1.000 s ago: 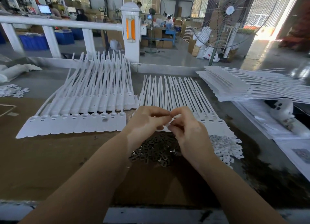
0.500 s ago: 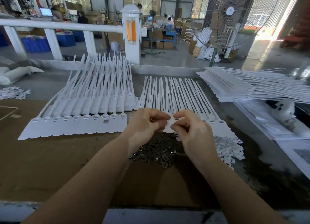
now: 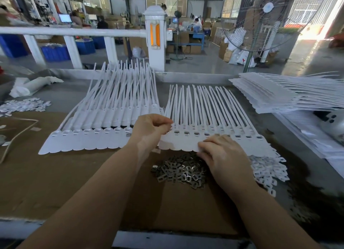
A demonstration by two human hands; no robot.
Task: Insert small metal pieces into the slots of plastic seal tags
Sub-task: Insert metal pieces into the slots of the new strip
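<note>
A joined strip of white plastic seal tags [image 3: 214, 137] lies in front of me, with small metal pieces showing in several of its slots. My left hand [image 3: 149, 131] pinches the strip's left end near the first slot. My right hand [image 3: 221, 153] rests fingers-down on the strip's near edge, fingers loosely bent. A heap of small grey metal pieces [image 3: 178, 170] lies on the cardboard just below the strip, partly under my right hand. A second strip of tags [image 3: 89, 138] lies to the left.
A stack of white tag strips [image 3: 290, 94] sits at the back right. Loose white plastic bits [image 3: 266, 172] lie right of the metal heap, and more [image 3: 22, 105] at far left. A white railing [image 3: 74, 32] runs behind the table. A fan [image 3: 260, 19] stands beyond.
My hands have parted: the left moved up to the strip's left end, the right dropped onto its near edge. The strip's slots, hidden behind my hands before, now show.
</note>
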